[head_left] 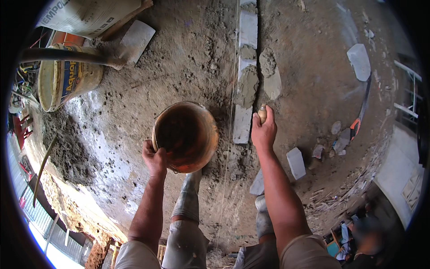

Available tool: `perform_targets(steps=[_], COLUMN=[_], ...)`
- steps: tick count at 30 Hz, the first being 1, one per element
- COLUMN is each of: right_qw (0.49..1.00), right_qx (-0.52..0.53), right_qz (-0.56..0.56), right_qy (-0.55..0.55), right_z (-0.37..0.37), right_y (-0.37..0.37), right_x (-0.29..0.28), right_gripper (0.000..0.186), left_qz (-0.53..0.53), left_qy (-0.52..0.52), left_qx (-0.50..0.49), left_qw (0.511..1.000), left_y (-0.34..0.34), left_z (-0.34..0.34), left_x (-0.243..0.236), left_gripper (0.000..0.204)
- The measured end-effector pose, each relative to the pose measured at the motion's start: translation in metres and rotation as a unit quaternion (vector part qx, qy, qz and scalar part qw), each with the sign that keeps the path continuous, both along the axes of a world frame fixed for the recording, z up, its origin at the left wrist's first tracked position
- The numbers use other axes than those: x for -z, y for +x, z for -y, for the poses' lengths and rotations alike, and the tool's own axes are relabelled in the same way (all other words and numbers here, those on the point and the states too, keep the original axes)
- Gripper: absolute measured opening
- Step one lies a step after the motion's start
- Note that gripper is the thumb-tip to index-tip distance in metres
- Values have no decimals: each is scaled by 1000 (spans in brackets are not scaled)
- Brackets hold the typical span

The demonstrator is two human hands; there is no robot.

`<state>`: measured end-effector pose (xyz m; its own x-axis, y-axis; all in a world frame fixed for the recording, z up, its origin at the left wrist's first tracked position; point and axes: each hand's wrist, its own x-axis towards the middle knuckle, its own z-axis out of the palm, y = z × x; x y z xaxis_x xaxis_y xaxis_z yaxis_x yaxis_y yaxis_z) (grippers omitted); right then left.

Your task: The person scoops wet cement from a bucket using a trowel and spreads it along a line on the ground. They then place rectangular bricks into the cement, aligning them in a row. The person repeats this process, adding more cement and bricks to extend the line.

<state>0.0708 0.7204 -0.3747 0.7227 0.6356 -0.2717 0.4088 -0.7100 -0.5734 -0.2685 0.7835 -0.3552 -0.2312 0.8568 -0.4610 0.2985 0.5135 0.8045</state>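
Note:
My left hand (155, 158) grips the rim of a round bucket (209, 134), which is tilted so that its dark inside shows. In my right hand (264, 130) is the wooden handle of a trowel (273, 86). A lump of mortar (268, 62) sits on the far part of its blade. Just left of the trowel runs a row of pale blocks (244, 121), with wet mortar (247, 85) lying over part of them. A thin taut string (231, 89) passes along the left side of the row.
At the left stand a dirty white bucket (49, 85) and a shovel (138, 41). Loose blocks (296, 163) lie right of my right arm. Farther right is a handsaw (356, 127) near another block (359, 62). A mortar heap (67, 152) spreads at left. Another person (369, 242) is at lower right.

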Motion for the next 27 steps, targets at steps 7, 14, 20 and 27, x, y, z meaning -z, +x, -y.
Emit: perform_targets(steps=[7, 14, 20, 27], right_qw=[999, 909, 970, 982], right_qx=[19, 194, 33, -68], right_qz=[-30, -369, -232, -114], right_qy=[5, -7, -70, -135], right_z=[46, 61, -12, 6], right_y=[37, 35, 49, 23], right_x=[63, 52, 115, 87], right_gripper=[39, 30, 30, 29], left_qz=[8, 9, 6, -18], left_qy=[-33, -35, -18, -61], left_qx=[10, 5, 37, 33], left_qw=[999, 999, 999, 997], left_y=[4, 1, 9, 7], left_z=[4, 7, 12, 17], left_x=[-1, 2, 17, 11], left_gripper=[19, 19, 19, 18])
